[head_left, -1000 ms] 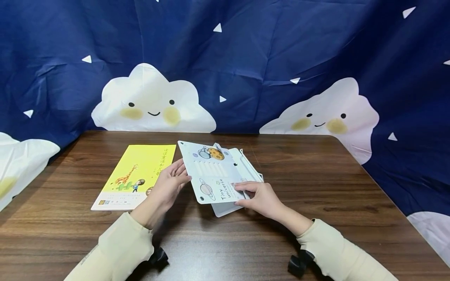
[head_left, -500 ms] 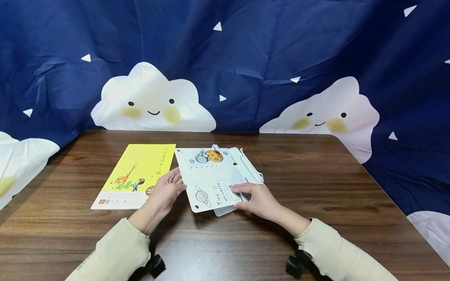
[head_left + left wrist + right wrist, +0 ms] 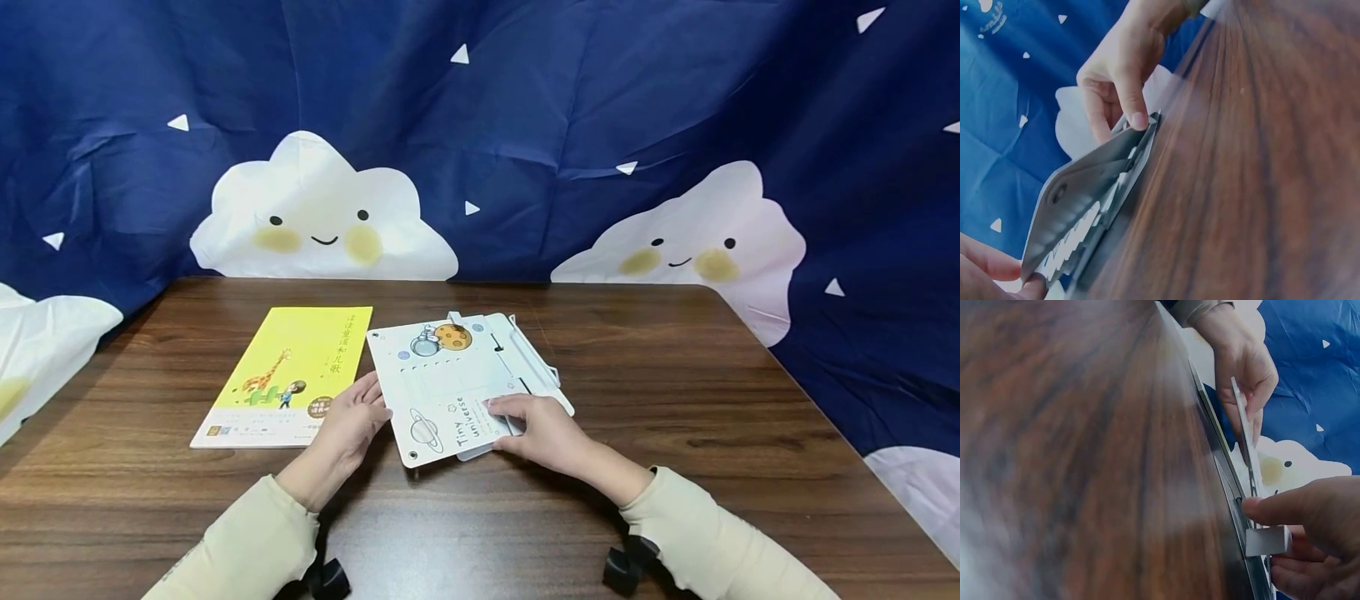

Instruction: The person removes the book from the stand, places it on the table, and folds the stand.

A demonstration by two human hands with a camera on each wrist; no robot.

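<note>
A white folding book stand (image 3: 427, 383) printed with an astronaut, a ringed planet and "Tiny universe" is at mid-table. Its top panel tilts over a second panel, most of which it hides in the head view. My left hand (image 3: 348, 425) pinches the panel's left edge between thumb and fingers. At the stand's near right part, my right hand (image 3: 543, 429) grips it with thumb and fingers. From the left wrist, a row of pale teeth (image 3: 1072, 240) shows between the panels. A small white block-like piece (image 3: 1266, 540) sits by the right thumb in the right wrist view.
A yellow book (image 3: 300, 367) with a giraffe on its cover lies flat to the left, just beyond the left hand. The brown wooden table (image 3: 675, 392) extends to the right and toward me. Behind its far edge hangs a dark blue cloth (image 3: 525, 125) with smiling clouds.
The top panel's left side has swung lower and nearer to me, with my left hand moving down along with it. My right hand has shifted slightly left, keeping its grip.
</note>
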